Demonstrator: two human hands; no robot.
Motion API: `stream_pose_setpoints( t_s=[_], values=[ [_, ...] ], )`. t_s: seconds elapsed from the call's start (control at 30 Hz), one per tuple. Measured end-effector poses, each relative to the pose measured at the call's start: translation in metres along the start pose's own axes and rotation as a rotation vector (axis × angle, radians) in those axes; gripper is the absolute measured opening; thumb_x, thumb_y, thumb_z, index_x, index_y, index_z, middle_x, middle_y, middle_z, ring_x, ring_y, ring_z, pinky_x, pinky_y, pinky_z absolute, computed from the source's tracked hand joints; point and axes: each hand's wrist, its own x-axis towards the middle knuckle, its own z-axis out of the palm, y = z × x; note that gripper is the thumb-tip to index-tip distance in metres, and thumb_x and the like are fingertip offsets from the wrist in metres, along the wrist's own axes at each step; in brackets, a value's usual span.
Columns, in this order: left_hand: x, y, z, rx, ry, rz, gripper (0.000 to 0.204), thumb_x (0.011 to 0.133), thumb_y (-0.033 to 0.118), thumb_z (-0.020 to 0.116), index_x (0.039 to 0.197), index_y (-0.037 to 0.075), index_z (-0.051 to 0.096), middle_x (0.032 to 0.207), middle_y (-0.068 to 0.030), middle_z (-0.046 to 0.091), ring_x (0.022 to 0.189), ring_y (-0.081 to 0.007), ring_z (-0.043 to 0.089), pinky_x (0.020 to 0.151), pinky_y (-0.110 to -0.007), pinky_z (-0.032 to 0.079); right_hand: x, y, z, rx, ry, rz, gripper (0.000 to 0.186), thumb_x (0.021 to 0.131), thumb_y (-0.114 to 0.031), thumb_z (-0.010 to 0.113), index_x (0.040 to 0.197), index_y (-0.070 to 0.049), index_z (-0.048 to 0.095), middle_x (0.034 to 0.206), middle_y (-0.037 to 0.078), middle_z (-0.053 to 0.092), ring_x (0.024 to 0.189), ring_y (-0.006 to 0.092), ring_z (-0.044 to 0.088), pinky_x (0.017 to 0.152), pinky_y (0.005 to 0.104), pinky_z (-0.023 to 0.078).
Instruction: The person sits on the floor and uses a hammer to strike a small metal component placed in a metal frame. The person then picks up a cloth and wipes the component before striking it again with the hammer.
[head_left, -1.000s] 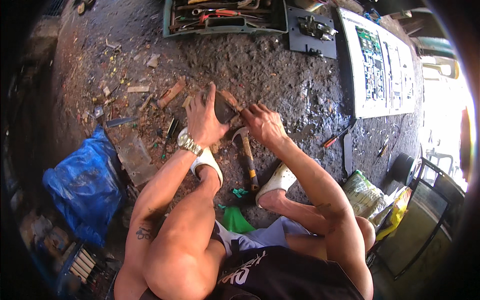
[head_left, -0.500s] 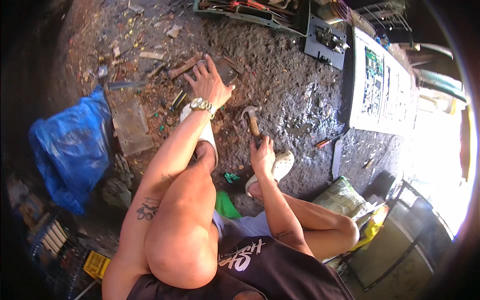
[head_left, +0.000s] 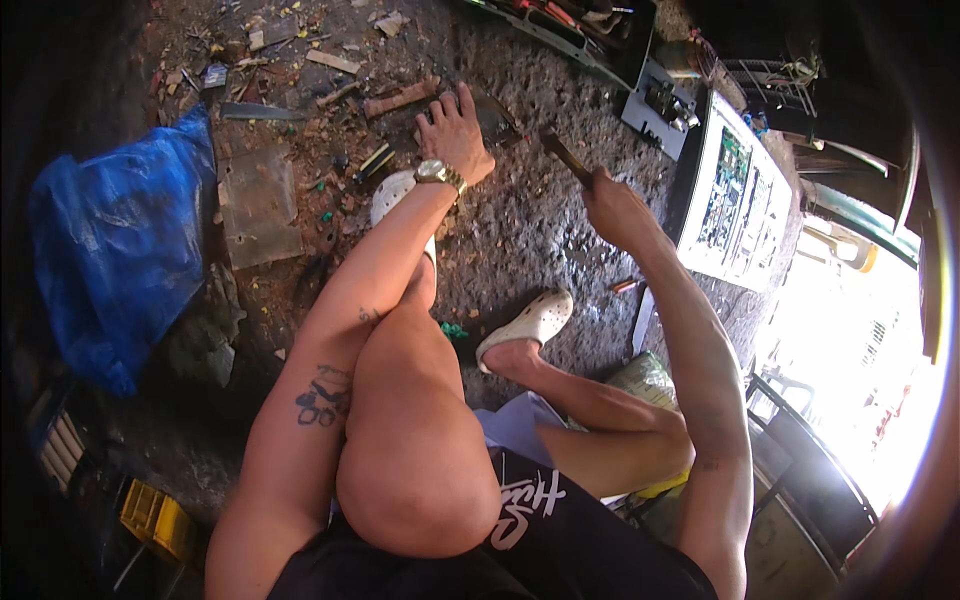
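My left hand (head_left: 455,138), with a watch on the wrist, lies with fingers spread on a dark flat piece (head_left: 497,122) on the ground. A short reddish-brown wooden stick (head_left: 400,98) lies just left of its fingers. My right hand (head_left: 618,208) is raised to the right and grips a hammer (head_left: 568,160) by its handle. The hammer points up and left toward the dark piece, seen nearly edge-on and a little blurred. Between the left hand and my left clog (head_left: 392,197) lies a small yellow-and-black object (head_left: 375,162).
A blue plastic sheet (head_left: 125,250) and a flat worn plate (head_left: 260,208) lie at left, with a blade (head_left: 262,112) above. A tool box (head_left: 560,35) stands at the far side. To the right are a device holding a circuit board (head_left: 742,190) and a red-handled tool (head_left: 625,286).
My right hand has lifted the hammer up and to the right, away from beside my right clog. My left hand stays on the dark piece, while the whole view has shifted slightly.
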Motion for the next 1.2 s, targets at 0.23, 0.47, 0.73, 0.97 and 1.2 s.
stream_pose_setpoints(
  t_s=[0.23,0.47,0.73,0.97,1.2],
  values=[
    [-0.002,-0.001,-0.001,0.011,0.001,0.022,0.115,0.073,0.037,0.082,0.161,-0.001,0.018,0.145,-0.0248,0.042,0.132,-0.0415,0.043,0.107,-0.060,0.036,-0.011,-0.009,-0.020,0.491,0.734,-0.453,0.021,0.107,-0.022,0.054,0.120,-0.007,0.046,0.079,0.026,0.069,0.064,0.0406,0.070,0.055,0.0540,0.053],
    [0.002,-0.005,-0.003,0.001,0.033,0.034,0.114,0.071,0.034,0.083,0.160,-0.002,0.021,0.142,-0.0239,0.044,0.130,-0.0411,0.045,0.106,-0.060,0.037,0.007,-0.004,-0.020,0.072,0.142,-0.139,0.039,0.105,-0.030,0.051,0.125,0.003,0.049,0.091,0.034,0.069,0.091,0.0510,0.070,0.081,0.0570,0.055],
    [0.009,-0.009,-0.007,-0.055,0.011,0.041,0.113,0.070,0.031,0.082,0.160,-0.001,0.021,0.143,-0.0250,0.044,0.132,-0.0425,0.044,0.109,-0.061,0.035,0.002,-0.026,-0.010,0.143,0.196,-0.232,0.034,0.105,-0.029,0.051,0.119,0.001,0.045,0.084,0.034,0.067,0.078,0.0522,0.068,0.071,0.0600,0.055],
    [0.010,-0.014,-0.015,-0.051,-0.021,0.052,0.112,0.070,0.032,0.082,0.159,-0.001,0.022,0.147,-0.0260,0.043,0.135,-0.0439,0.043,0.110,-0.061,0.036,-0.007,-0.010,-0.036,0.374,0.554,-0.340,0.028,0.106,-0.027,0.056,0.123,-0.006,0.048,0.073,0.022,0.067,0.067,0.0360,0.071,0.060,0.0464,0.055],
    [0.012,-0.011,-0.016,-0.063,-0.108,0.039,0.115,0.069,0.031,0.083,0.160,0.001,0.020,0.153,-0.0292,0.037,0.140,-0.0470,0.038,0.114,-0.063,0.031,-0.002,-0.019,0.003,0.028,0.219,-0.258,0.026,0.107,-0.025,0.050,0.119,-0.003,0.047,0.081,0.022,0.069,0.065,0.0383,0.069,0.062,0.0468,0.059]
  ],
)
